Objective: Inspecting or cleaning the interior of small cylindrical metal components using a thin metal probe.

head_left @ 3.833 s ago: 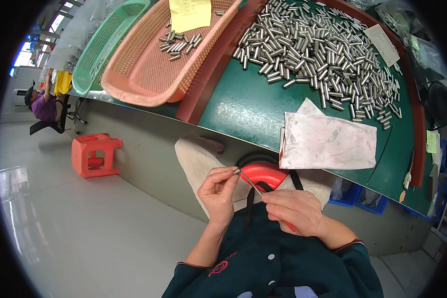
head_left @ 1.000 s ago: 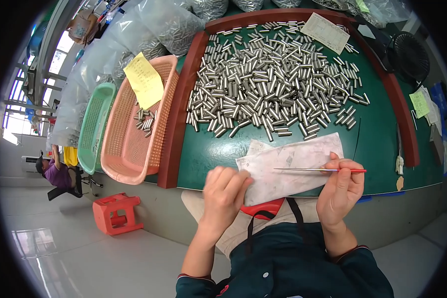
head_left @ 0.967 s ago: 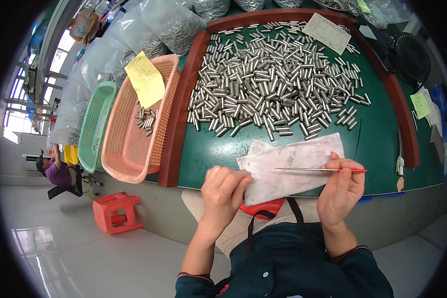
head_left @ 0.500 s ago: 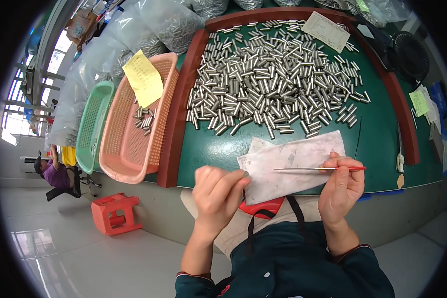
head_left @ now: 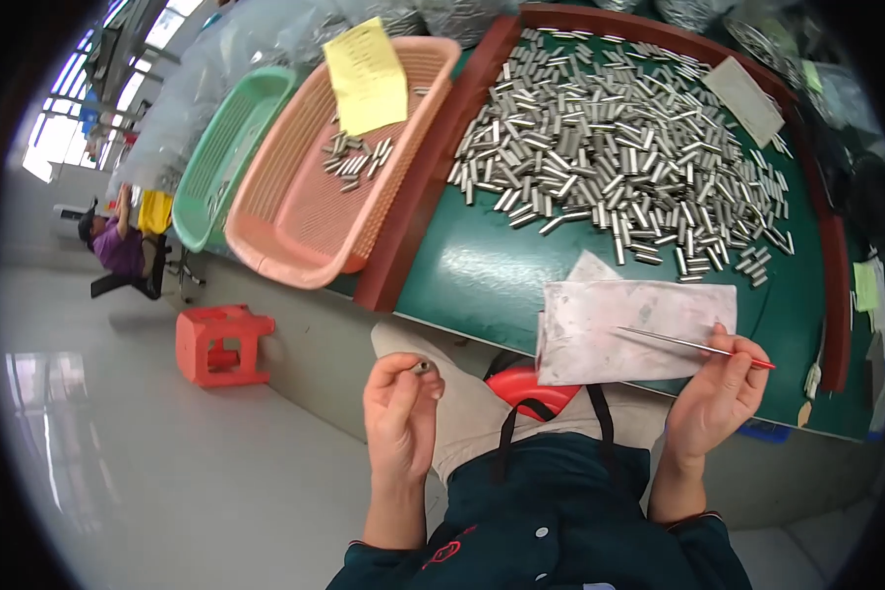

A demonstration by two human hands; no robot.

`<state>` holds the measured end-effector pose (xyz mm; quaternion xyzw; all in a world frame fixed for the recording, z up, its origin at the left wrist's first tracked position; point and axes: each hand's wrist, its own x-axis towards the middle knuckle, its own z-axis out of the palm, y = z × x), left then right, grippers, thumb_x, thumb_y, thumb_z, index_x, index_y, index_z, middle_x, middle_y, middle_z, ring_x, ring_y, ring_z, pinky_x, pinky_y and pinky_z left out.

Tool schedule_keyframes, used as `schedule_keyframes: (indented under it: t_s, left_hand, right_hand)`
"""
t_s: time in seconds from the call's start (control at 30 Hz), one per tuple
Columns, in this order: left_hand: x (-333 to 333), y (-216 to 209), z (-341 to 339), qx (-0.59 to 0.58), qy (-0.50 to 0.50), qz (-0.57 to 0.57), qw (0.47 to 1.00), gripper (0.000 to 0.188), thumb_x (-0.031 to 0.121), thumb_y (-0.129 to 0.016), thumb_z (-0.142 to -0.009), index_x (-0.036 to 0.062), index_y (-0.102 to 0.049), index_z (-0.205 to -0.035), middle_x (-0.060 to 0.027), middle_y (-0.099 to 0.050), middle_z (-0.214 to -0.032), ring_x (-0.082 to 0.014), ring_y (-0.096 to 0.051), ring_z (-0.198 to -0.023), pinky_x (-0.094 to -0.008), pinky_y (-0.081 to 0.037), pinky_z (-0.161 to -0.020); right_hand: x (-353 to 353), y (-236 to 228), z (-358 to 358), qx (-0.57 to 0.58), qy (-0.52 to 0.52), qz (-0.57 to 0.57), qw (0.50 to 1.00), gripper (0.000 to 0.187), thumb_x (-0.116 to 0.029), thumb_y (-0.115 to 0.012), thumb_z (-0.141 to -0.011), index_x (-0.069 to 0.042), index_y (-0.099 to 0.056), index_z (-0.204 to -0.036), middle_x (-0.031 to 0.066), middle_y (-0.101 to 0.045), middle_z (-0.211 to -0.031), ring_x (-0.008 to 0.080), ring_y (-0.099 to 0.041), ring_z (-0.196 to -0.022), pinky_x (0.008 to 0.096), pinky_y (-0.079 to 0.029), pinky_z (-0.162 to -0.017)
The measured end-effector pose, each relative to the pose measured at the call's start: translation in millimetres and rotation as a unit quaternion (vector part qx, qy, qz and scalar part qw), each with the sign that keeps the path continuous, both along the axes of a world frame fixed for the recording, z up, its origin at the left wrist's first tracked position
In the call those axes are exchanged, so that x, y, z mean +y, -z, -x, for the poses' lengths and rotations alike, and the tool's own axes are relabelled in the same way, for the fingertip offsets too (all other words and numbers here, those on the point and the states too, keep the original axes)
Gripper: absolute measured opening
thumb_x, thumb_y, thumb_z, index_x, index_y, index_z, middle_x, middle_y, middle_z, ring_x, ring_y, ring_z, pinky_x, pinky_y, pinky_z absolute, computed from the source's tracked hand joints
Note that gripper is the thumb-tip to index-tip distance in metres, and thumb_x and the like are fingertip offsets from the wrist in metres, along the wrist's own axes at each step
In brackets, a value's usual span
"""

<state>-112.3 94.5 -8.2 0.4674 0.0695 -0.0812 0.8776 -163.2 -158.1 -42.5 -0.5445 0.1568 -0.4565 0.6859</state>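
Note:
My left hand [head_left: 399,408] is off the table's front edge, its fingers pinching a small metal cylinder [head_left: 422,367] with one end showing. My right hand [head_left: 715,405] grips a thin steel rod tool with a red handle [head_left: 757,364] between thumb and fingers; its point reaches left over a folded, stained white cloth [head_left: 600,339]. The exact kind of tool cannot be made out. Beyond the cloth spreads a large heap of short metal cylinders [head_left: 600,147] on the green table top [head_left: 472,265].
A brown-red wooden rim [head_left: 418,216] borders the work surface. To its left stand a pink basket [head_left: 300,221] with some cylinders and a yellow note [head_left: 367,79], and a green basket [head_left: 206,187]. A red stool [head_left: 192,344] is on the floor; a person [head_left: 118,246] sits farther off.
My view has swung left, so the table appears shifted right. My left hand, with the cylinder, has drawn away from the cloth, turning palm up. The right hand still holds the red-handled rod.

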Motion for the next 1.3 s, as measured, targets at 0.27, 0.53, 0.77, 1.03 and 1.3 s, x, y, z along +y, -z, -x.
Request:
schedule_keyframes:
  t_s: [0.27,0.53,0.77,1.03,1.3]
  left_hand:
    - [41.8,62.5,14.0,0.144,-0.029,0.165,0.975,0.019,0.003,-0.058,-0.080,0.0057,-0.054,-0.099,-0.0080,-0.054,-0.091,-0.0158,-0.048,-0.086,-0.0234,-0.041,-0.079]
    - [36.2,74.3,13.6,0.135,-0.018,0.138,0.981,0.014,0.003,-0.056,-0.081,0.0053,-0.054,-0.095,-0.0066,-0.055,-0.091,-0.0144,-0.051,-0.085,-0.0244,-0.041,-0.080]
    - [31.7,77.8,12.9,0.138,-0.014,0.133,0.981,0.014,0.003,-0.056,-0.081,0.0048,-0.054,-0.094,-0.0074,-0.056,-0.090,-0.0146,-0.052,-0.085,-0.0247,-0.042,-0.080]
    - [27.5,75.0,16.3,0.217,-0.034,0.134,0.966,0.009,0.003,-0.055,-0.081,0.0037,-0.055,-0.090,-0.0094,-0.059,-0.090,-0.0141,-0.055,-0.083,-0.0250,-0.045,-0.077]
    - [20.5,68.6,15.8,0.219,-0.072,0.109,0.967,0.007,0.001,-0.057,-0.080,0.0035,-0.054,-0.086,-0.0101,-0.059,-0.088,-0.0154,-0.056,-0.081,-0.0256,-0.046,-0.077]
  right_hand:
    - [-1.6,1.8,-2.8,0.016,-0.021,0.017,1.000,0.015,-0.013,-0.040,-0.092,-0.001,-0.049,-0.094,0.0090,-0.053,-0.081,0.0140,-0.051,-0.077,0.0423,-0.034,-0.096]
    - [-4.5,3.5,1.9,0.002,-0.046,0.016,0.999,0.019,-0.016,-0.043,-0.092,0.002,-0.050,-0.095,0.0099,-0.055,-0.088,0.0186,-0.053,-0.086,0.0334,-0.039,-0.088]
    - [-0.7,0.5,-0.9,0.026,-0.031,0.023,0.999,0.017,-0.016,-0.042,-0.092,0.000,-0.048,-0.094,0.0084,-0.053,-0.084,0.0167,-0.053,-0.084,0.0352,-0.039,-0.090]
    - [-0.7,0.2,-1.3,0.031,-0.024,0.023,0.999,0.018,-0.016,-0.042,-0.092,0.001,-0.048,-0.094,0.0088,-0.053,-0.084,0.0170,-0.054,-0.084,0.0347,-0.041,-0.089]
    - [-0.3,0.3,-1.0,0.021,-0.024,0.017,0.999,0.017,-0.015,-0.042,-0.092,0.001,-0.048,-0.094,0.0088,-0.053,-0.085,0.0165,-0.054,-0.084,0.0337,-0.041,-0.088]
